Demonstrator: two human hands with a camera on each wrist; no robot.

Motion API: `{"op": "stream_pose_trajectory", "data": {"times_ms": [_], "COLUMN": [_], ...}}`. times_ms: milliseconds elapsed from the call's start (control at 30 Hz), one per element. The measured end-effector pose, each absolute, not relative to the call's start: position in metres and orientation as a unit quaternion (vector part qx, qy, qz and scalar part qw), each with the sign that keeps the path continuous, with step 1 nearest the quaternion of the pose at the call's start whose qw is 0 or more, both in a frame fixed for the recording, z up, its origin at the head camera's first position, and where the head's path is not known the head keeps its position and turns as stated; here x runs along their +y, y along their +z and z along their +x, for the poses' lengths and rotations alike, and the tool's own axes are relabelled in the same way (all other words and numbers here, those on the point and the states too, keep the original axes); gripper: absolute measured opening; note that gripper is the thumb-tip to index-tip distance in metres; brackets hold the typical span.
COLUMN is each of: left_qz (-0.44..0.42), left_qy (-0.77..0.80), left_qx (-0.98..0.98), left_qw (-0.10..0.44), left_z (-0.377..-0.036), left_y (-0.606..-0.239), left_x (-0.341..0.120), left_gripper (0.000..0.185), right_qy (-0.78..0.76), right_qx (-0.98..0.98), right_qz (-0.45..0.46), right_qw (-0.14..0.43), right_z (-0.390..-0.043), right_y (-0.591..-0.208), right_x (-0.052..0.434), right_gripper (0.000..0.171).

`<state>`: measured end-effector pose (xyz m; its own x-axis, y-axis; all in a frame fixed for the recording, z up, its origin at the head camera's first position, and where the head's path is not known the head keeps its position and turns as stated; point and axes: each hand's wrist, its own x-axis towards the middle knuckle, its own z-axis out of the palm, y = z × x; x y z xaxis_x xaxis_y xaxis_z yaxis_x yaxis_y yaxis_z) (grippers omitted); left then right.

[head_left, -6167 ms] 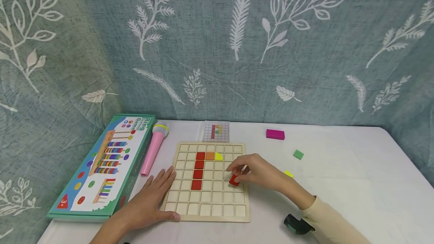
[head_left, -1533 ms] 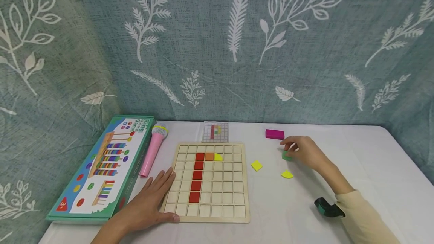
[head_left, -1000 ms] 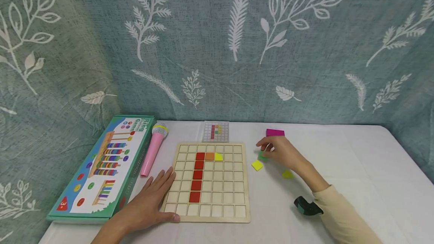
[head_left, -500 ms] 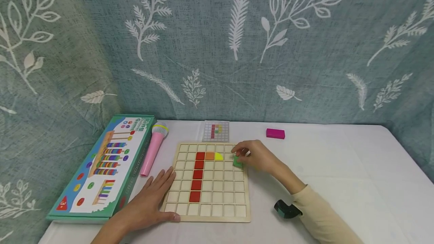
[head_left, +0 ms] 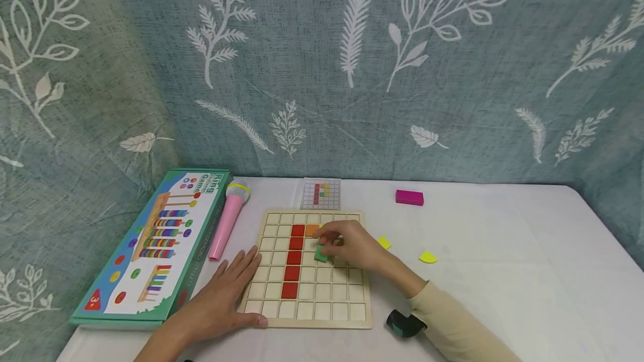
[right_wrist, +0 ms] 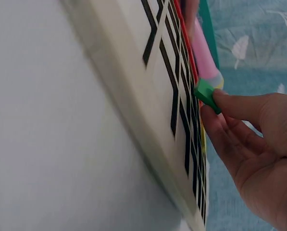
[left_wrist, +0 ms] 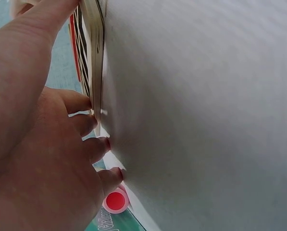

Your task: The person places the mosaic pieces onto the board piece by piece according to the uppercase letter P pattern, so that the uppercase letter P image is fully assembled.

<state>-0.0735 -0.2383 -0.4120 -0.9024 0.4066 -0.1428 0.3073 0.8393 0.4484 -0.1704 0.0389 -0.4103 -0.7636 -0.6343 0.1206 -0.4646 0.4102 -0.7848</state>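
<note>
Right hand [head_left: 352, 247]: we are pinching a green square tile [head_left: 321, 253] just above the wooden grid board [head_left: 307, 312], beside the red column [head_left: 293, 258].
Left hand [head_left: 221, 300]: we are resting it flat, fingers straight, on the board's left edge.

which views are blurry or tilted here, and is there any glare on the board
Head view: even soft light, sharp, no glare on the wooden board; the right hand with the green tile is slightly soft. Left wrist view: steeply tilted, the left hand fills it and the cloth is blurred. Right wrist view: tilted too, near board edge smeared, tile crisp.
</note>
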Motion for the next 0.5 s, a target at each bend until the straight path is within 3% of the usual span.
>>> {"op": "stream_pose_trajectory", "data": {"times_ms": [500], "left_qz": [0.205], "left_qy": [0.224], "left_qx": [0.947], "left_qw": [0.104], "left_z": [-0.072], "left_y": [-0.410], "left_x": [-0.239], "left_gripper": [0.108], "right_qy": [-0.411], "right_qx": [0.836], "right_qz": [-0.352], "right_qw": [0.088], "right_z": [-0.167], "right_y": [-0.417], "right_x": [0.014], "right_gripper": [0.020]}}
